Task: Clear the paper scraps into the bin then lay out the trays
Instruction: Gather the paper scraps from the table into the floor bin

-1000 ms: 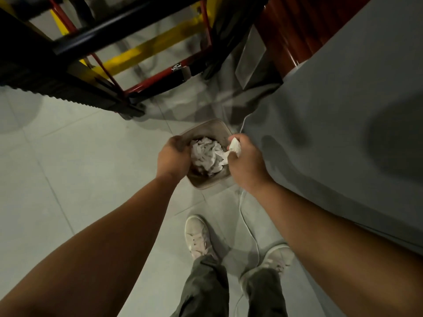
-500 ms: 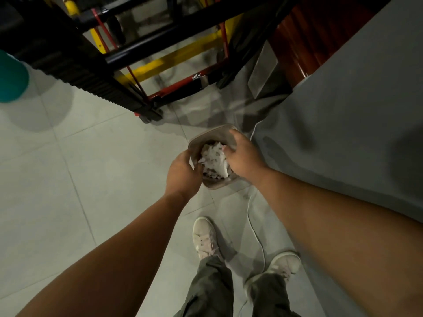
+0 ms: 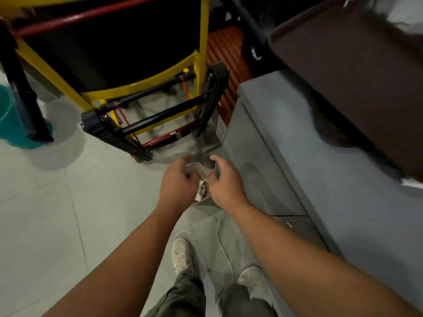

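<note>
Paper scraps (image 3: pixel 201 191) sit in the bin (image 3: pixel 207 200), at 9 o'clock from the grey table (image 3: pixel 343 202). Left hand (image 3: pixel 177 180) grips its rim; right hand (image 3: pixel 225 183) curls loosely, its hold unclear.

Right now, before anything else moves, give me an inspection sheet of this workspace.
Surface: grey table above a tiled floor.
Job's things: bin beside the table, paper scraps inside; brown tray on the table.
Clutter: nothing seen.
Grippers: left hand grips the bin's rim; right hand curled beside it, hold unclear.
Cables: white cable on the floor near the shoes.
Surroundings: yellow-black frame, teal bucket.
</note>
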A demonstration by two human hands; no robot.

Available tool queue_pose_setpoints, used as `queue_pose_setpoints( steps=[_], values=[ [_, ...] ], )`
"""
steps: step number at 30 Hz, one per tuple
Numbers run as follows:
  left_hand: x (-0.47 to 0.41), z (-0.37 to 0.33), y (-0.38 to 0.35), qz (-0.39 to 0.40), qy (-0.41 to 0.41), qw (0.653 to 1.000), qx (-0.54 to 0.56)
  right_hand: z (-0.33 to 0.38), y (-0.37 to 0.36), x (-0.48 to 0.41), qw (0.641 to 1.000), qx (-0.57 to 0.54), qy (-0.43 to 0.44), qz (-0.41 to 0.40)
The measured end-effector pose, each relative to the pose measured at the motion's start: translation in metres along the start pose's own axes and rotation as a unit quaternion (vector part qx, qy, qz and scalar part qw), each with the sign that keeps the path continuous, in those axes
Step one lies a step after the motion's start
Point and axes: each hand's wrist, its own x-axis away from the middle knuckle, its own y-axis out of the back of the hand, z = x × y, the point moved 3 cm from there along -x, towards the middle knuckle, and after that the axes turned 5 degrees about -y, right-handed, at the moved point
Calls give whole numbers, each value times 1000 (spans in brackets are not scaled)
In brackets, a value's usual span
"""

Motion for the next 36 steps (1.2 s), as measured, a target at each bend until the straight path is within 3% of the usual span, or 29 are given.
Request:
queue_pose_setpoints(
  steps=[8,14,20,27,36],
  values=[
    [47,-139,59,-51,-118,991,-36,66,112,82,995,-35,77,-50],
    [67,-223,55,-40,-188,980,-58,67,200,116,988,-30,104,-111],
    [96,-291,10,-4,-266,960,-87,37,277,154,972,-43,117,-201],
    [123,-348,-73,103,-346,927,-100,-30,355,197,949,-33,78,-304],
    [150,-371,-179,216,-395,877,-165,-104,405,236,938,-29,-7,-345]
  ],
)
